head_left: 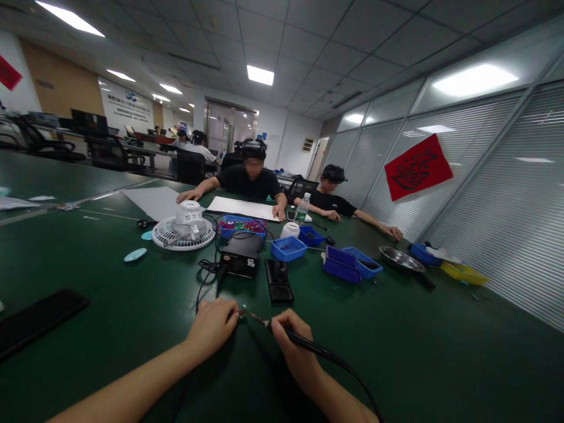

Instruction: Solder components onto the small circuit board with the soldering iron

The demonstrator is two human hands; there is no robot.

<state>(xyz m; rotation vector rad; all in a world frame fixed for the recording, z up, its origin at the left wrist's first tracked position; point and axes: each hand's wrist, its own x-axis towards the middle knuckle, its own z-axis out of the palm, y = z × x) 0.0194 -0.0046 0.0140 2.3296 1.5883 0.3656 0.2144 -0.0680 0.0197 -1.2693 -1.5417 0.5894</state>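
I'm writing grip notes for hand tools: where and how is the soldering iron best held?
I'd grip the soldering iron by its black handle, pen-style, from the right, as the right hand does. The slim metal tip, possibly hot, points left toward the left hand, and the cable trails off the rear.

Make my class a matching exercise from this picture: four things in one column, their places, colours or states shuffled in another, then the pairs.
Things:
1. soldering iron
2. red poster
3. bottle
4. metal bowl

Matches:
A. on the glass wall
B. shiny silver
C. in the right hand
D. standing upright

Pairs: 1-C, 2-A, 3-D, 4-B
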